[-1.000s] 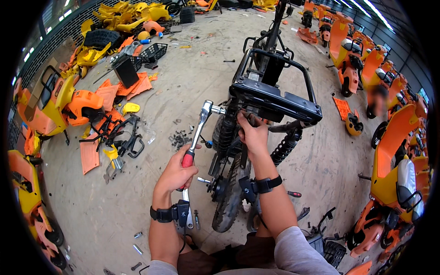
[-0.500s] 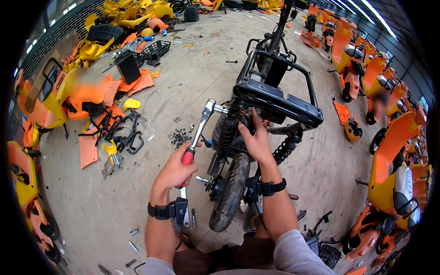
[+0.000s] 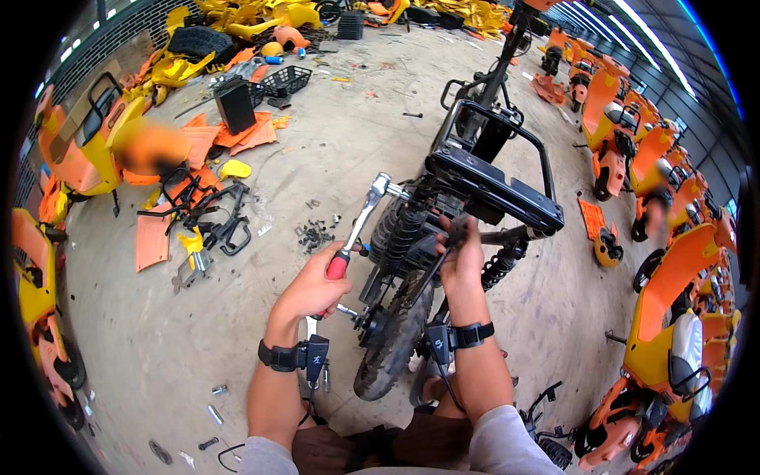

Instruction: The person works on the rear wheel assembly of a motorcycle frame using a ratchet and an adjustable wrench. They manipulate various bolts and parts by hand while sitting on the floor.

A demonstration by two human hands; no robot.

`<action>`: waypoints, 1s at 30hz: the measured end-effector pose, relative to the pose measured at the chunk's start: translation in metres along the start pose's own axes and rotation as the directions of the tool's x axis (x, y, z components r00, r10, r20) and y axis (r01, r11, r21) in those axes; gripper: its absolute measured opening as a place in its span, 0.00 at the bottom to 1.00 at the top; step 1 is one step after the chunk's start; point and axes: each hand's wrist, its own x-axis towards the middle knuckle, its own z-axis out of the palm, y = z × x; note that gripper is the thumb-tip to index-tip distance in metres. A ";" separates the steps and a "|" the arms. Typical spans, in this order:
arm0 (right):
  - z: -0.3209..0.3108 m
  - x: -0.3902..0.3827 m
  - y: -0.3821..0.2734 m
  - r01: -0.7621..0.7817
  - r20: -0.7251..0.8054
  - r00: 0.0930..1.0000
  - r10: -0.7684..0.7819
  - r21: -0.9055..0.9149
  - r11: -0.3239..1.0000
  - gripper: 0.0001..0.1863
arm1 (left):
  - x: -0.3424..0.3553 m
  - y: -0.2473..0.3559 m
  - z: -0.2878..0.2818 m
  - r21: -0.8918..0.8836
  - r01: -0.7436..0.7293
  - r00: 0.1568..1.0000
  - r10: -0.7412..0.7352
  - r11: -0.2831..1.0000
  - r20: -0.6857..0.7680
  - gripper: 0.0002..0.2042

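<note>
My left hand [image 3: 310, 286] is closed round the red grip of a ratchet wrench [image 3: 369, 212]. The ratchet's head points up and away, its socket against the left side of the frame near the top of the left shock absorber [image 3: 404, 237]. Behind the seat frame, my right hand [image 3: 461, 265] is closed, palm toward me, at a dark, narrow part [image 3: 428, 279] slanting down over the rear tyre [image 3: 393, 348]; its shape is partly hidden. The stripped black scooter frame [image 3: 491, 178] stands before me. Below my left hand shows a silver wrench [image 3: 312, 326], partly covered.
Loose bolts [image 3: 315, 235] lie in a pile left of the scooter. Farther left are black metal brackets [image 3: 229, 212] and orange panels [image 3: 153, 241]. Orange-yellow scooters [image 3: 661, 313] line the right side. Yellow body parts [image 3: 269, 20] are heaped at the back.
My right hand has drawn back toward me and right from inside the frame, and a dark, narrow part now shows at it. My left hand keeps its hold on the ratchet. The view has shifted slightly.
</note>
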 end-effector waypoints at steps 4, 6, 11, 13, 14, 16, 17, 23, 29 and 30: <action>-0.047 0.016 0.008 -0.379 0.173 0.915 0.363 0.064 0.923 0.20 | 0.002 0.005 0.003 0.013 -0.016 1.000 0.016 1.000 0.017 0.28; -0.040 0.012 0.009 -0.360 0.192 0.916 0.353 0.003 0.933 0.19 | 0.001 0.004 0.002 0.016 -0.013 1.000 0.013 1.000 0.014 0.28; -0.002 -0.031 0.015 -0.195 -0.086 0.980 0.178 -0.277 0.941 0.22 | 0.001 0.001 0.000 -0.004 -0.023 1.000 0.023 1.000 -0.004 0.27; -0.011 -0.029 0.018 -0.201 -0.120 0.979 0.163 -0.483 0.852 0.26 | 0.002 -0.001 0.001 -0.010 -0.036 0.999 0.036 0.999 0.000 0.27; -0.009 -0.030 0.018 -0.166 -0.111 0.986 0.127 -0.487 0.858 0.25 | 0.001 0.000 0.002 -0.001 -0.030 1.000 0.030 1.000 -0.003 0.27; -0.007 -0.031 0.018 -0.095 -0.093 0.994 0.056 -0.495 0.864 0.25 | 0.000 0.003 0.002 0.017 -0.017 1.000 0.017 1.000 -0.013 0.27; -0.022 -0.021 0.020 -0.029 -0.020 1.000 0.022 -0.552 0.833 0.26 | 0.001 0.003 0.003 0.012 -0.023 1.000 0.023 1.000 -0.010 0.27; -0.016 -0.021 0.036 0.247 0.209 0.968 -0.139 -0.695 0.676 0.26 | 0.000 0.002 0.004 -0.006 0.006 1.000 -0.006 1.000 -0.011 0.27; -0.015 -0.012 0.045 0.356 0.292 0.930 -0.222 -0.572 0.739 0.29 | 0.001 0.001 0.003 0.006 -0.007 1.000 0.007 1.000 -0.002 0.27; -0.017 -0.010 0.045 0.320 0.291 0.939 -0.183 -0.543 0.777 0.29 | 0.002 0.001 0.003 0.007 -0.006 1.000 0.006 1.000 0.006 0.27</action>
